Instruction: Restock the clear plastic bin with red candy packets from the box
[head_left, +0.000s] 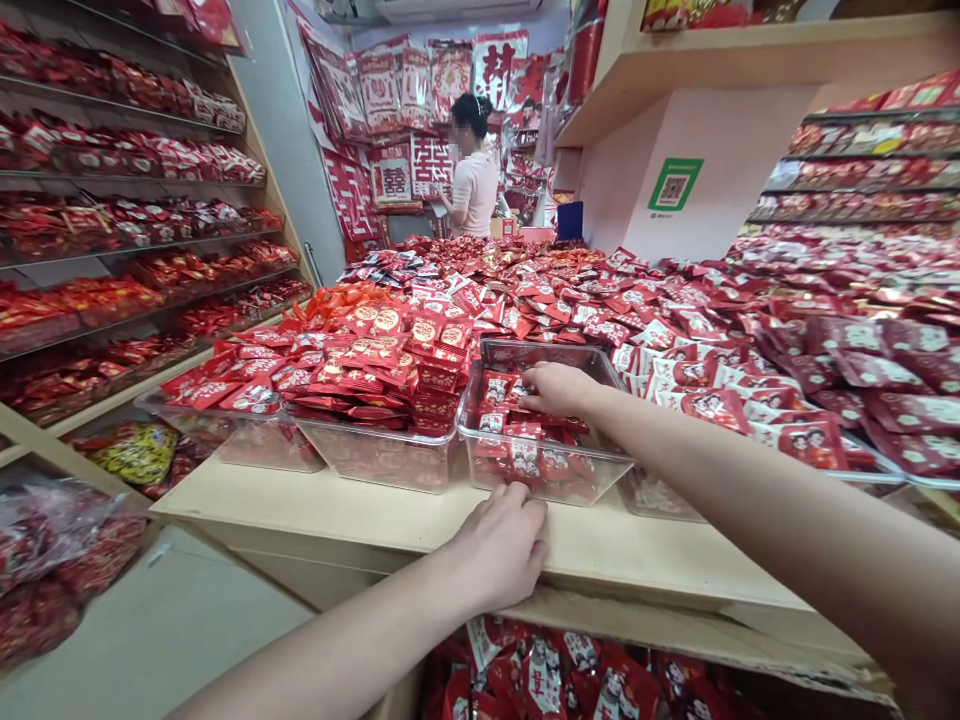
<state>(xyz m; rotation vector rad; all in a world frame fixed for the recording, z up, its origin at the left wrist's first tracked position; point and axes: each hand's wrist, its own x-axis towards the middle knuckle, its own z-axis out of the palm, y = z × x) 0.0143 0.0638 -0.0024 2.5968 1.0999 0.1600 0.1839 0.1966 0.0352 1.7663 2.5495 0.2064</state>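
My right hand (559, 389) reaches into a clear plastic bin (551, 472) at the middle of the counter. Its bent fingers are closed on the small red sealed packets (493, 388) with printed figures, near the bin's left side. The fingertips are partly hidden among them. My left hand (504, 540) rests at the counter's front edge, just before that bin. Those fingers are curled with the knuckles up, and nothing shows in them. The packets in this bin lie lower than the heaped red packets (397, 350) in the bin to its left.
More bins of white-and-red packets (735, 390) spread to the right. Below the wooden counter (375, 522) is an open box of red packets (555, 675). Stocked shelves (112, 175) line the left wall. A person (474, 190) in a light top stands at the back.
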